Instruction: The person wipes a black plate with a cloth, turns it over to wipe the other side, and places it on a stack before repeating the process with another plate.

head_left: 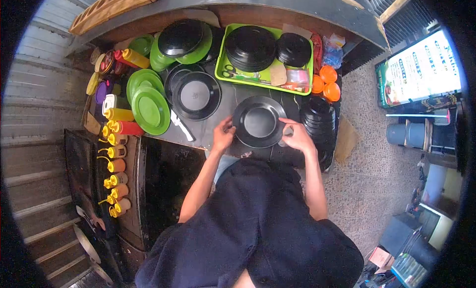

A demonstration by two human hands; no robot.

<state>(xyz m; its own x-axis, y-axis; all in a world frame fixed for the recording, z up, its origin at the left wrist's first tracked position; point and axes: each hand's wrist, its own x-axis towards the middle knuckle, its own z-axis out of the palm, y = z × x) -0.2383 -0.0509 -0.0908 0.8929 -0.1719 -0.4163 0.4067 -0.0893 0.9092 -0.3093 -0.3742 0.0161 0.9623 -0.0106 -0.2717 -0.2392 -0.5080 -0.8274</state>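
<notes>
The black plate (260,121) at the front of the counter (230,94) looks light, stiff and slightly slick, best taken by opposite edges, where the left hand (224,134) and right hand (298,136) sit half-curled, whether gripping I can't tell.

Black plate (261,122) smooth, faint sheen; green tray (258,84) glossy plastic; rack (116,9) matt wood; shirt (223,223) matt cloth.

speckled floor (367,189), perhaps metal wall (37,129)
</notes>
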